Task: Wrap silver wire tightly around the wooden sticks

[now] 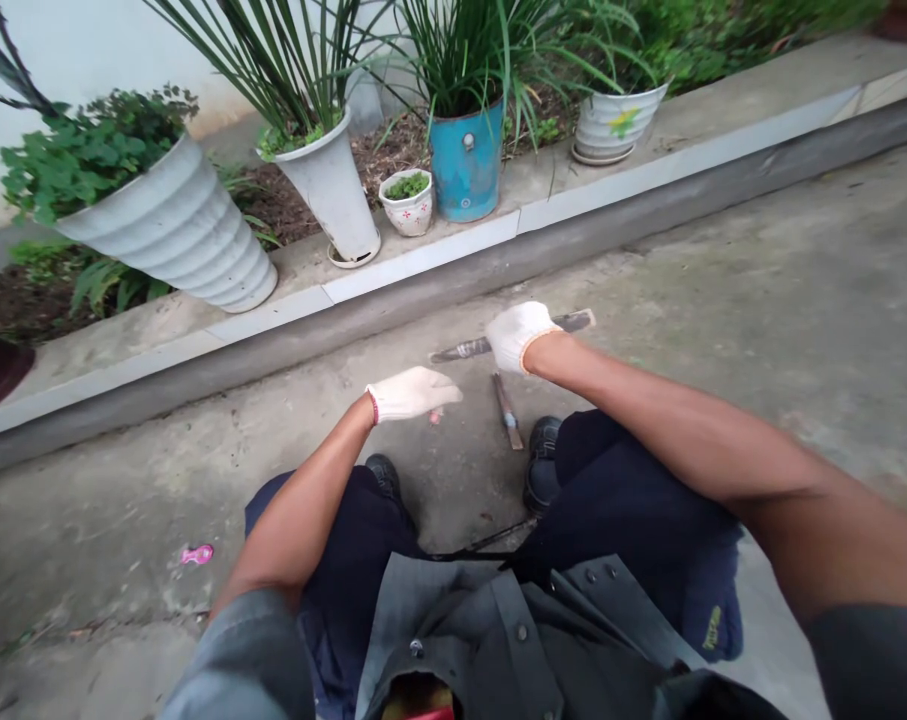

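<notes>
My gloved right hand [519, 335] is wrapped round the middle of a long flat blade [464, 349], held level above the concrete ground [723, 300]; it looks stiff, heavy, best gripped mid-length; my left hand [412, 393] hovers flat, holding nothing, near a second tool [508, 411] lying between my shoes.

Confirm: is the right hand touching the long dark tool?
Touching. The head view shows the gloved right hand wrapped around the middle of the tool, with both ends sticking out either side of the fist.
</notes>
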`<state>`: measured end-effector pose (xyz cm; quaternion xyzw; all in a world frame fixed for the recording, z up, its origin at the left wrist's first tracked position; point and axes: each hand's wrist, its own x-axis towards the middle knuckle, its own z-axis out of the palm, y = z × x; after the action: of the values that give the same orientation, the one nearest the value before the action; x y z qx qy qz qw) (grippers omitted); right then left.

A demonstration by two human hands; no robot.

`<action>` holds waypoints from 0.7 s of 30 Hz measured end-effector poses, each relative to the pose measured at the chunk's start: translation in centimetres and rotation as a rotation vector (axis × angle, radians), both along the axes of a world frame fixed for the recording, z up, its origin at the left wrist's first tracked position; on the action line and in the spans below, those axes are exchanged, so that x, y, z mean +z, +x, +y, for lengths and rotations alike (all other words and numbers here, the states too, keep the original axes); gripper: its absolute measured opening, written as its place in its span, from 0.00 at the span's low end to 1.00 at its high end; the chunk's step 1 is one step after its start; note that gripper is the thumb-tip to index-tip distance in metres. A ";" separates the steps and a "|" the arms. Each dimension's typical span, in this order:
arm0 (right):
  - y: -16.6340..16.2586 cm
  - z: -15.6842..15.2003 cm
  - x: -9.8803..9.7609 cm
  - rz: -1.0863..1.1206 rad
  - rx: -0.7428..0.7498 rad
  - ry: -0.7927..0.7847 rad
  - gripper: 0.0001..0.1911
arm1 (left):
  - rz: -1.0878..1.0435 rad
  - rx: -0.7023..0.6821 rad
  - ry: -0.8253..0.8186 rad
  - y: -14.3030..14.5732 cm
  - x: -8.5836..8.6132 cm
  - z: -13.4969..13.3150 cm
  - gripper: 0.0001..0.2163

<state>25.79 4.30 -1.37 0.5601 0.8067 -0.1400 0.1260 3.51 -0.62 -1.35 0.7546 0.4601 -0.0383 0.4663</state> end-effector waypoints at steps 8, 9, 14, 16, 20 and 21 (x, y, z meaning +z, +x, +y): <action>-0.1 -0.4 2.7 0.079 0.055 0.060 0.28 | -0.030 0.001 0.048 -0.7 0.7 -0.5 0.19; -0.1 -0.6 3.0 0.092 0.070 0.062 0.29 | -0.022 0.011 0.055 -1.0 0.8 -0.4 0.19; -0.3 -1.8 4.9 0.326 0.169 0.058 0.28 | -0.109 0.071 0.073 -1.9 2.1 -0.6 0.18; -0.3 -2.1 5.9 0.402 0.232 0.005 0.28 | -0.175 0.038 0.057 -2.3 2.9 -0.6 0.18; -0.3 -2.9 7.0 0.403 0.419 -0.208 0.25 | -0.179 -0.005 0.095 -3.7 3.7 -0.1 0.13; -0.3 -3.2 6.9 0.370 0.440 -0.235 0.24 | -0.138 0.020 0.125 -4.1 3.7 0.1 0.13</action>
<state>25.53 1.11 5.54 0.3187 0.8961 -0.3014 0.0681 -0.56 -0.49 2.39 0.7784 0.4361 0.0473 0.4490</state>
